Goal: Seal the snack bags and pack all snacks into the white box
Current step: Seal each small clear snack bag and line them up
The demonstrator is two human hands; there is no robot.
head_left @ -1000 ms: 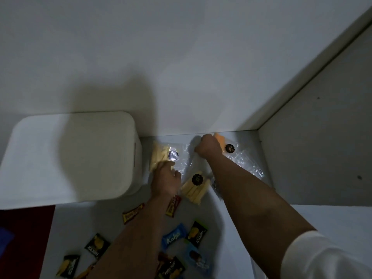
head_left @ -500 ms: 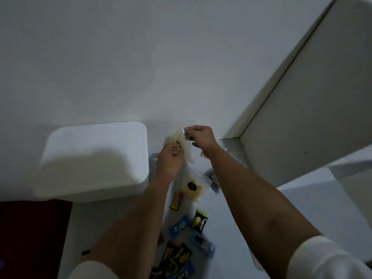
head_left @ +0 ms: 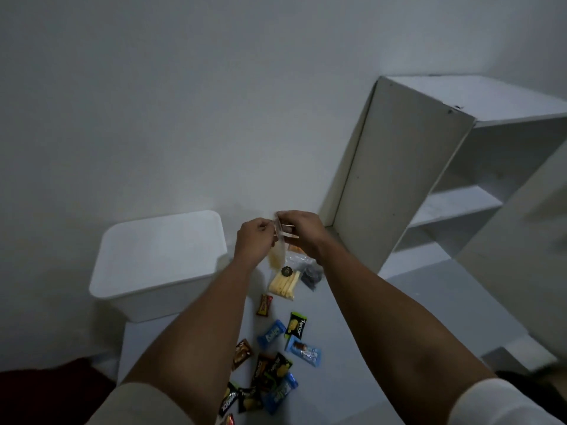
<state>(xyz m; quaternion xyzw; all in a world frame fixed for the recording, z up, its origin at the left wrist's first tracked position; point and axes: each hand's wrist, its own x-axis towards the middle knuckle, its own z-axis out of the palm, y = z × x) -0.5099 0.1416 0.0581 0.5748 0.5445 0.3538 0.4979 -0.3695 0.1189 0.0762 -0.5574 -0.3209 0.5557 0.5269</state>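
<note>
- A pale, smooth table (head_left: pixel 184 338) runs up to a plain matte wall (head_left: pixel 214 102); the light is dim and everything reads grey-white
- At the right stands an open white shelf unit (head_left: pixel 399 179), flat boards with square edges, one shelf visible inside
- The white box (head_left: pixel 159 256) sits on the table at the left against the wall, its lid on — smooth plastic with rounded corners
- Both hands are raised above the table, just right of the box: the left hand (head_left: pixel 256 240) and the right hand (head_left: pixel 303 233) each pinch the top edge of a clear snack bag (head_left: pixel 277 250), which hangs between them with pale yellow sticks inside
- Below it lie a second clear bag of yellow sticks (head_left: pixel 283 285) with a round dark sticker, and beside that a crinkled clear bag of dark pieces (head_left: pixel 311 276)
- Nearer the person, small glossy wrapped sweets (head_left: pixel 276 357) are scattered — blue, black-and-yellow, red-brown
- White sleeves (head_left: pixel 506 403) end at both elbows
</note>
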